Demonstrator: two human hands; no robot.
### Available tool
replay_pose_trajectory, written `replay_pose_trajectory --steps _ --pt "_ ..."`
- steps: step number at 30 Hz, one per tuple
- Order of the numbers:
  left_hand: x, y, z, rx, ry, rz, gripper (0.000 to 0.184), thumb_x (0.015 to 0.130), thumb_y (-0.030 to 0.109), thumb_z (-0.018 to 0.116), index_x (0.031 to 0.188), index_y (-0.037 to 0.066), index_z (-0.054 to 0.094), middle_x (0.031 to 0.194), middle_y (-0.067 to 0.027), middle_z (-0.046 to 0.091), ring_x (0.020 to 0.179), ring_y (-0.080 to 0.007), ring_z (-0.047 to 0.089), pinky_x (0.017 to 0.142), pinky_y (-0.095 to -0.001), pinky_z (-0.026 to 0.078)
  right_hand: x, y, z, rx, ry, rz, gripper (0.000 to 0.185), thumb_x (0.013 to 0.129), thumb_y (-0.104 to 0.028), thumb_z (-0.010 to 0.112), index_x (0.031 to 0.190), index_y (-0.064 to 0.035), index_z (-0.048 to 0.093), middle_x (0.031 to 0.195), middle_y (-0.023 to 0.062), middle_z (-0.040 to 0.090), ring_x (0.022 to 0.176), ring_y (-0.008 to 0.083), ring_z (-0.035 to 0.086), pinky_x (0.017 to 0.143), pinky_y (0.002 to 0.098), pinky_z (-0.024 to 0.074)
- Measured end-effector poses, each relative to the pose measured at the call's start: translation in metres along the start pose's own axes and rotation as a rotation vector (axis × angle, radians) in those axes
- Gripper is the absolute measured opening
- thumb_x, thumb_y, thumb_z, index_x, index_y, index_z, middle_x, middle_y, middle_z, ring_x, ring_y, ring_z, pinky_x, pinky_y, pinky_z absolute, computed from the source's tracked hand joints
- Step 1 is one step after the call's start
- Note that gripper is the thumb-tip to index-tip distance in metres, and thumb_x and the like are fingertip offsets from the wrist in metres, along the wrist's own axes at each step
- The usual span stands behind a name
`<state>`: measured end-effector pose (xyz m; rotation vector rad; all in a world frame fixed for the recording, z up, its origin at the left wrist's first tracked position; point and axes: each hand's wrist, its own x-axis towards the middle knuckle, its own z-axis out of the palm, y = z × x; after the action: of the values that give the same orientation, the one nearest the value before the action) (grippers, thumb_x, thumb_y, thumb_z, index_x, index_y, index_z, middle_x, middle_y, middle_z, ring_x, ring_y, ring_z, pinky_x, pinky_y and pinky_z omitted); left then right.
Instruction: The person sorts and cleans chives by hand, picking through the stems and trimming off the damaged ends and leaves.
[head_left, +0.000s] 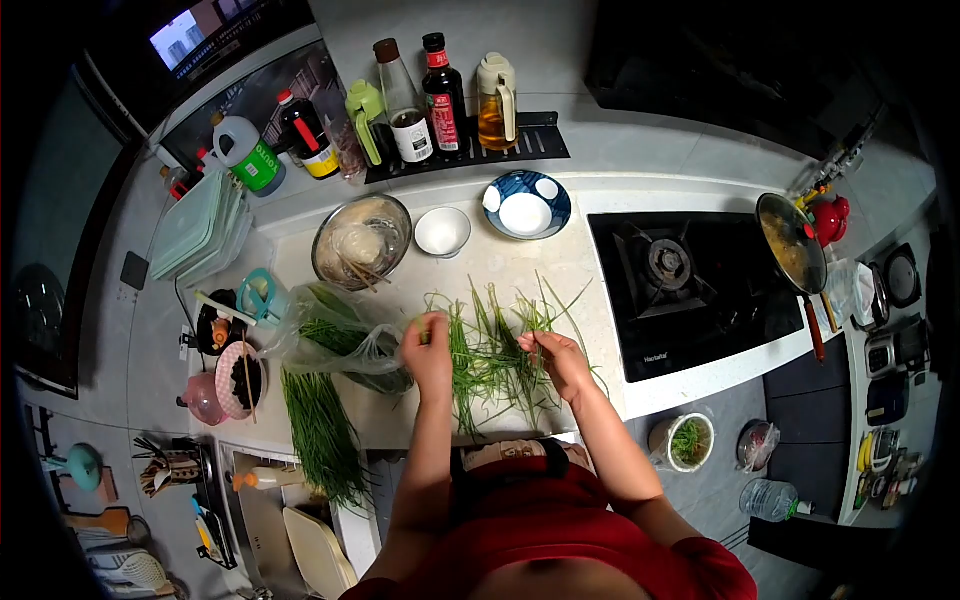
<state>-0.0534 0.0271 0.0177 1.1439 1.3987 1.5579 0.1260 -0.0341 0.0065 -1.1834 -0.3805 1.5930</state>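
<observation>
Loose green chives [492,350] lie spread over the pale counter in front of me, between my two hands. My left hand [428,352] is closed at their left edge, with a bit of green chive showing at its fingers. On the right, my right hand [560,362] is pinched at the thumb and fingertips over the strands; what sits in the pinch is too small to make out. Left of my left hand, a clear plastic bag [375,345] holds more greens. A thick bundle of chives [322,435] hangs over the counter's front edge beside the sink.
A metal bowl [330,215] with chopsticks, a white bowl [443,232] and a blue-patterned bowl [556,215] stand behind the chives. Several bottles line a black rack [545,140]. The gas hob [690,300] is at right, a pan [790,245] beyond it. A bin [683,465] with green scraps stands below.
</observation>
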Motion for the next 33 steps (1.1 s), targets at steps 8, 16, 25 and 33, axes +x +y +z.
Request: replay_pose_trajectory --steps 8,16,25,33 --pt "-0.028 0.012 0.023 -0.077 -0.61 -0.463 0.02 0.077 0.017 0.064 0.084 -0.001 0.062 0.071 -0.0011 0.059 0.06 -0.0059 0.052 0.052 -0.0193 0.04 -0.018 -0.015 0.021 -0.165 -0.197 0.105 0.026 0.087 -0.021 0.048 0.094 0.0013 0.059 0.086 0.0104 0.063 0.083 0.0141 0.056 0.081 0.0254 0.0387" --pt "-0.018 0.021 0.017 -0.229 -0.498 -0.671 0.018 0.076 0.02 0.065 0.069 0.008 0.054 0.048 0.0087 0.03 0.04 -0.0023 0.022 0.038 -0.0229 0.016 -0.018 -0.007 0.015 0.004 -0.271 0.075 0.021 0.086 -0.016 0.049 0.089 0.0018 0.059 0.075 0.0097 0.061 0.077 0.0163 0.058 0.077 0.0268 0.0427" --pt "0.005 0.005 -0.004 -0.269 -0.126 -0.518 0.018 0.078 0.023 0.064 0.076 0.006 0.06 0.048 0.0087 0.032 0.039 -0.0031 0.023 0.037 -0.0238 0.017 -0.017 -0.005 0.005 -0.027 -0.317 0.042 0.016 0.084 -0.014 0.053 0.084 0.001 0.06 0.068 0.0062 0.057 0.07 0.0141 0.055 0.074 0.0251 0.0418" --pt "-0.021 0.024 0.009 -0.067 -0.528 -0.513 0.022 0.076 0.021 0.066 0.084 0.001 0.063 0.064 0.0025 0.055 0.05 -0.0039 0.041 0.044 -0.0224 0.031 -0.021 -0.011 0.015 -0.115 -0.292 0.078 0.02 0.085 -0.018 0.053 0.083 -0.0003 0.061 0.072 0.0059 0.06 0.076 0.0128 0.054 0.081 0.0251 0.0379"
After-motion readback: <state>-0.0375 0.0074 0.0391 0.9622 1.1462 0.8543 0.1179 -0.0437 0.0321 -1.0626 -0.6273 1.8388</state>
